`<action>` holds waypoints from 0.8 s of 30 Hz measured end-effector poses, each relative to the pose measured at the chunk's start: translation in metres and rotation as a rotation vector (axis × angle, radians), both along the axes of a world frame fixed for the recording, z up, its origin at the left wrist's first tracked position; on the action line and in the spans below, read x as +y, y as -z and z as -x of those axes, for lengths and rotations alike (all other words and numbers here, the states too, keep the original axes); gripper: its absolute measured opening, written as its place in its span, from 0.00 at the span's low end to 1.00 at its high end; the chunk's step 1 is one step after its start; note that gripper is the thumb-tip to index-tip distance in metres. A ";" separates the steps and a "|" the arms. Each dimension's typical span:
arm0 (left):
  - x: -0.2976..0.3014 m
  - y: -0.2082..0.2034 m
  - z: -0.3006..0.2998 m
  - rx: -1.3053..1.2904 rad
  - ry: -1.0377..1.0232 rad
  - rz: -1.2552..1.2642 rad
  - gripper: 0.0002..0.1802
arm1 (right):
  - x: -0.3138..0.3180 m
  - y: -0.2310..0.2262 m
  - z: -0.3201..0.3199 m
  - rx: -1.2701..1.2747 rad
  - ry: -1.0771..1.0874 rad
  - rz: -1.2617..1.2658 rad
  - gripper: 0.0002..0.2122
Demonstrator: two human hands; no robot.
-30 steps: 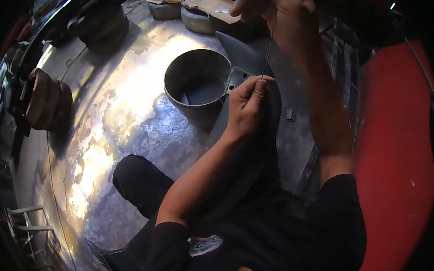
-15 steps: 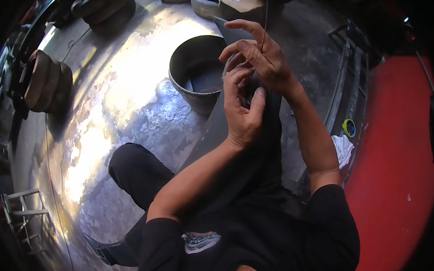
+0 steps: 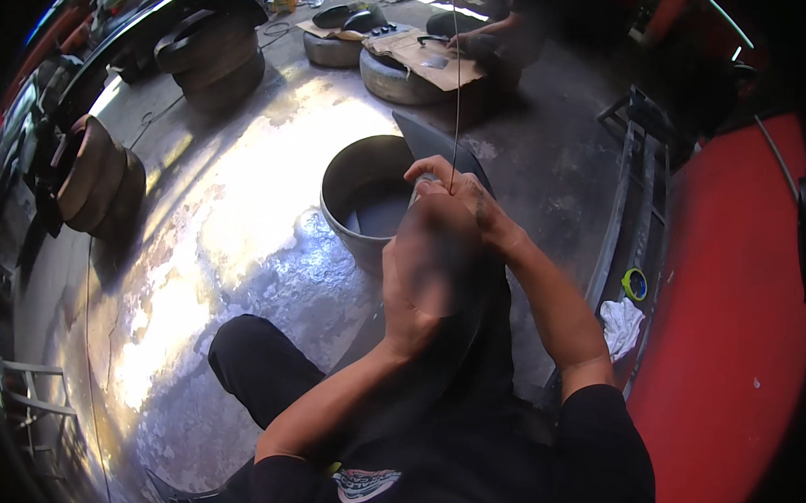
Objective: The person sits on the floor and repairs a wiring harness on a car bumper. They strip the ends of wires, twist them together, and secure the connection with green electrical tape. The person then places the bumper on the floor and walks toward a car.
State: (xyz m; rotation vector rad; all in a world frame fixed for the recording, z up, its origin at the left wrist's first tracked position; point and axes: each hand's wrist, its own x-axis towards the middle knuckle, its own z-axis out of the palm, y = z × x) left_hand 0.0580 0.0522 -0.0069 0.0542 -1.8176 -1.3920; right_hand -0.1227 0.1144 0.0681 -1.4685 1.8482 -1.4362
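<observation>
A long dark grey panel [image 3: 448,146] lies across my lap, its pointed far end beyond my hands. My right hand [image 3: 473,203] is above it with the fingers curled, closed on a thin wire [image 3: 456,78] that runs up out of view. Close below and to the left is my left hand [image 3: 406,314]; a dark blur covers its fingers, so what it holds, if anything, is hidden. Just left of the panel's far end stands a round, open drum-like container [image 3: 329,205], with a flat grey surface visible inside.
Stacked tires stand at the far left [image 3: 211,67] and left [image 3: 103,179]. Cardboard [image 3: 426,57] covers a tire ahead, where another person's hand [image 3: 466,40] rests. On the right are a metal frame [image 3: 618,188], a yellow-green tape roll [image 3: 634,284], a white cloth [image 3: 620,327] and a red surface [image 3: 730,327].
My view has tipped up, bringing the other person into sight. My right fingers, spread before, are now curled in. Both hands sit lower in the picture, and my left fingers have become blurred.
</observation>
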 end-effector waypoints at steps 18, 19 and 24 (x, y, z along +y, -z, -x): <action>-0.081 0.003 -0.145 -1.188 0.419 -0.151 0.49 | 0.046 -0.015 -0.007 0.063 0.211 0.061 0.16; -0.080 0.011 -0.143 -1.153 0.375 -0.098 0.49 | 0.046 -0.012 -0.007 0.040 0.239 0.083 0.16; -0.080 -0.006 -0.107 -1.060 0.357 0.135 0.42 | 0.094 -0.007 0.029 0.114 0.306 0.072 0.22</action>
